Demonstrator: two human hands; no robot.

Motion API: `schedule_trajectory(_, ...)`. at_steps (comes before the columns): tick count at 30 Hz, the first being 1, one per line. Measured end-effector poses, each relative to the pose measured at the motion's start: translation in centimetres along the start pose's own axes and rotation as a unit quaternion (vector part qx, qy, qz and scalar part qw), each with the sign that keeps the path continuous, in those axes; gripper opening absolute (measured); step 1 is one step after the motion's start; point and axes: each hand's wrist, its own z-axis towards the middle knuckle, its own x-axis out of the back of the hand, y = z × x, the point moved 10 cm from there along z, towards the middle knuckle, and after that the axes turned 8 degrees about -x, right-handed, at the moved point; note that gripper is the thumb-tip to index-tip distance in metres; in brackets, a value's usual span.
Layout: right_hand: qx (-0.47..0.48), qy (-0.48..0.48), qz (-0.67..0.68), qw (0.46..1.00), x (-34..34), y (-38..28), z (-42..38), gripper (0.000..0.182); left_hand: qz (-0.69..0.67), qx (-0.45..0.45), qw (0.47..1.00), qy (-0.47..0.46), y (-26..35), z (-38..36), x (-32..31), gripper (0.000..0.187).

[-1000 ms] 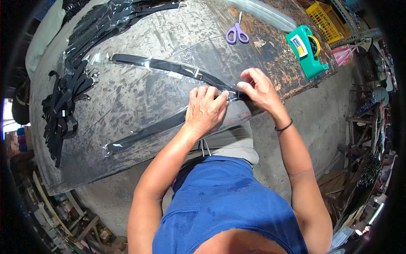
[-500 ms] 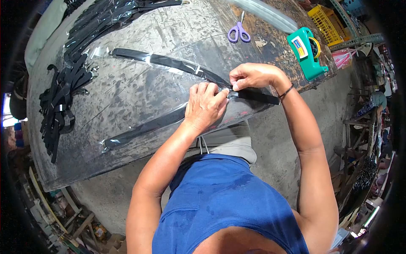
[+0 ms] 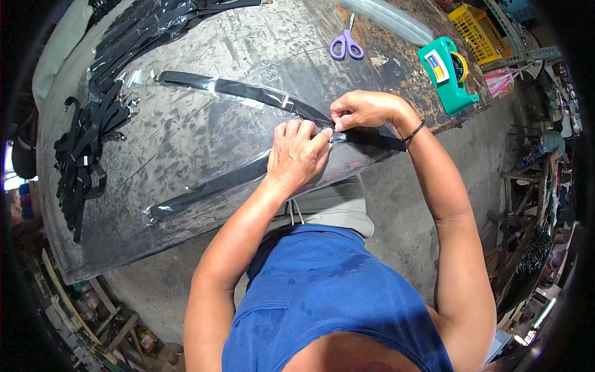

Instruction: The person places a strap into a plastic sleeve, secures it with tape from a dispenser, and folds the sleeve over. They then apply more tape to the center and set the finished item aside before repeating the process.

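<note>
A black strap [image 3: 214, 188], partly wrapped in clear plastic, runs along the near side of the table and under my left hand [image 3: 297, 152]. My left hand is closed over it, fingers bent and thumb tip pressing by a shiny plastic end [image 3: 338, 137]. Just beside that thumb, my right hand [image 3: 367, 110] pinches with thumb and forefinger; what lies between them is too small to make out. Dark strap material [image 3: 375, 139] extends right from beneath my fingers. A second strap in plastic [image 3: 229, 87] slants from the upper left down to my hands.
Purple scissors [image 3: 345, 48] lie beyond my hands. To their right stands a green tape dispenser [image 3: 441, 74], near the table's right edge. Black straps are heaped at the left [image 3: 87, 155] and far left [image 3: 149, 31]. Clear plastic [image 3: 393, 18] lies at the back; a yellow crate [image 3: 474, 31] is beyond.
The whole view has shifted slightly. Both hands stay at the same spot on the strap, with hardly any change in their grip.
</note>
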Motion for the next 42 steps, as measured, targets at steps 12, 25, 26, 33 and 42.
schedule_trajectory(12, -0.037, 0.033, -0.024, 0.998, -0.2, 0.2, -0.2, 0.028, 0.004, 0.007, 1.000, -0.003, 0.0, 0.0, 0.1, 0.031)
schedule_trajectory(25, -0.079, 0.156, -0.084, 0.981, 0.5, 0.8, -0.5, 0.027, 0.005, 0.008, 1.000, -0.016, -0.1, -0.1, -0.4, 0.033)
schedule_trajectory(26, -0.088, 0.150, -0.085, 0.981, 0.5, 1.0, -0.4, 0.030, 0.005, 0.008, 1.000, -0.016, -0.1, -0.2, -0.4, 0.033)
schedule_trajectory(33, -0.136, 0.173, -0.092, 0.971, 1.4, 2.5, -1.2, 0.041, 0.000, 0.006, 1.000, -0.018, 0.0, -0.1, -0.3, 0.029)
schedule_trajectory(42, 0.038, 0.497, -0.082, 0.863, 0.0, -0.1, -9.4, 0.034, 0.000, 0.003, 1.000, -0.013, 0.0, -0.1, -0.2, 0.028)
